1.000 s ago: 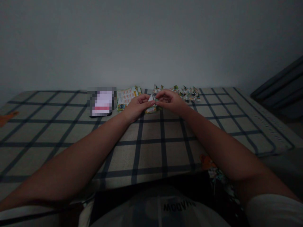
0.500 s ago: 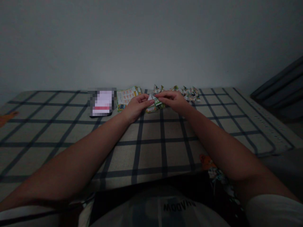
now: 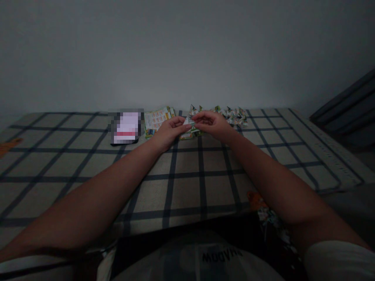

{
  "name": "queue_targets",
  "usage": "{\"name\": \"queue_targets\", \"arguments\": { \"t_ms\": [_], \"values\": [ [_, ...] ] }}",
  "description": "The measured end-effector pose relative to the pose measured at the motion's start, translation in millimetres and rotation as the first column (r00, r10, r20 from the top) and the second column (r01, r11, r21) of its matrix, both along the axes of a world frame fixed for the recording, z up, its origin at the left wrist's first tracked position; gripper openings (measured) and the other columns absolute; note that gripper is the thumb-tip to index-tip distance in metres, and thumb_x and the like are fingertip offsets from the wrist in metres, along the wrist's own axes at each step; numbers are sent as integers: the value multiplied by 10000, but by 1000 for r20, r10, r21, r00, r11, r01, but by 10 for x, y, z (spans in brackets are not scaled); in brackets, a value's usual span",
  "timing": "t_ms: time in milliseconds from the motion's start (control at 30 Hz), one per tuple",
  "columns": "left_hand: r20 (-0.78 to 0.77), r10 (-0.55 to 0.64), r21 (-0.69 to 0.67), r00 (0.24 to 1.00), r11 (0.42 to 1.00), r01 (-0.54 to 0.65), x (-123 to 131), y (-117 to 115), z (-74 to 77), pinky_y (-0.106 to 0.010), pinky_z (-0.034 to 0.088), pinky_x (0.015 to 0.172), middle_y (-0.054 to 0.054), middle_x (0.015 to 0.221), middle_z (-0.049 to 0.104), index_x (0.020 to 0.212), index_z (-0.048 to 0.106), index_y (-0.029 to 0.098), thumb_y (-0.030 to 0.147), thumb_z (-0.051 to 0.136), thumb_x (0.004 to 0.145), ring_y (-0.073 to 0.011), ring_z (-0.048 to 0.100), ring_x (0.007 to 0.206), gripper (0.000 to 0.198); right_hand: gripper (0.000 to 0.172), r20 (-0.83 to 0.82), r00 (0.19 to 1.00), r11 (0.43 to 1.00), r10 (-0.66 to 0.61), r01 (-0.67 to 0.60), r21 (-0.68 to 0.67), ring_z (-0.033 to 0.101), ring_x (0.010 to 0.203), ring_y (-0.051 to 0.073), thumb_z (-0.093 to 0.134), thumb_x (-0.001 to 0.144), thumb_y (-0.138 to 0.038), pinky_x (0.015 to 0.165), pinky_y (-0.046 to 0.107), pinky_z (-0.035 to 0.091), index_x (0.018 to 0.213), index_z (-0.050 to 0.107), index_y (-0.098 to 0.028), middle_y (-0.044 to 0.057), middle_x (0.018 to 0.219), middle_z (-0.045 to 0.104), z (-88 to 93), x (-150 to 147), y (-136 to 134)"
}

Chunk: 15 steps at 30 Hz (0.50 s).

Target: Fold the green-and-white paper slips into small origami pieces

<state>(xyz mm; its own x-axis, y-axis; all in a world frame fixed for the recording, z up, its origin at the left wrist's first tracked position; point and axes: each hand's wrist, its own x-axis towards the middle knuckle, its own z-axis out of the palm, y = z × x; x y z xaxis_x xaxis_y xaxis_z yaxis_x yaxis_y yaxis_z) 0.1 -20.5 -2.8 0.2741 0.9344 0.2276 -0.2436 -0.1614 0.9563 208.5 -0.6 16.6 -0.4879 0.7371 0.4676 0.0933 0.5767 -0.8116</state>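
Observation:
Both arms reach forward over a checked cloth (image 3: 187, 183). My left hand (image 3: 168, 132) and my right hand (image 3: 212, 125) meet at the far middle and pinch a small folded piece of printed paper (image 3: 190, 122) between their fingertips. Below the hands, partly hidden, lies a green printed paper (image 3: 189, 135). Just behind my right hand sits a row of several small folded paper pieces (image 3: 234, 116). The scene is dim and the fold itself is too small to make out.
A stack of printed leaflets (image 3: 156, 119) lies left of the hands, next to a blurred-out dark item (image 3: 125, 128). A plain wall rises behind the surface. Dark furniture (image 3: 348, 113) stands at the right. An orange scrap (image 3: 8, 146) lies at the far left edge.
My right hand dipped toward the cloth half a second ago and has lifted slightly again; both hands keep working the same small paper. Nothing else moved.

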Motion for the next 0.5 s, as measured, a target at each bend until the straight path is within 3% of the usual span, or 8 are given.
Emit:
{"name": "queue_targets", "arguments": {
  "t_ms": [500],
  "values": [
    [-78, -17, 29, 997, 999, 19, 5, -33, 41, -242, 470, 654, -23, 776, 717, 844, 743, 163, 379, 892, 673, -106, 614, 658, 313, 459, 0, 999, 997, 49, -48, -62, 618, 852, 133, 801, 757, -502, 804, 283, 544, 1057, 676, -177, 40, 974, 680, -6, 1, -1]
  ]
}}
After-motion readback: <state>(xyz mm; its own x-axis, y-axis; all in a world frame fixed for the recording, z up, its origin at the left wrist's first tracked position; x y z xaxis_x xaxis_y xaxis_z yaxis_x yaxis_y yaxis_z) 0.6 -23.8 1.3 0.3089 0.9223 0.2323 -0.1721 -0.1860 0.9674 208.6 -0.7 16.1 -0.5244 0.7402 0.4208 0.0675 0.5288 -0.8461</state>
